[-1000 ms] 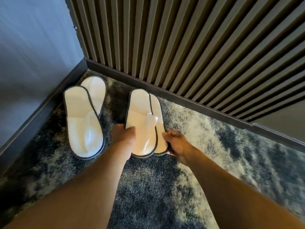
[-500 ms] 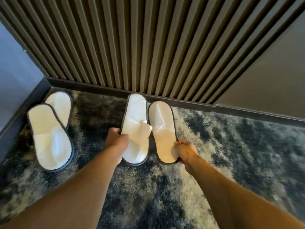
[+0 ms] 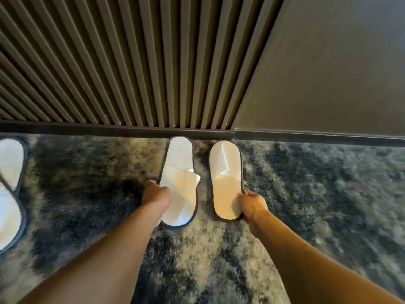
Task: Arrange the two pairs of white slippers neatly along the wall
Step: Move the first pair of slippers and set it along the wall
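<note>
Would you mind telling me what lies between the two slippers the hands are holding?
Only a narrow strip of bare carpet, in the head view, separates the left slipper from the right slipper; they do not touch.

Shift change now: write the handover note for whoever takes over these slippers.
Left hand grips the left slipper; right hand grips the right slipper.
Both lie side by side, apart, toes at the baseboard.
The other pair lies overlapped at the far left, partly out of frame.
Done: this pair set out. Left: let go, then straighten the other pair.
</note>
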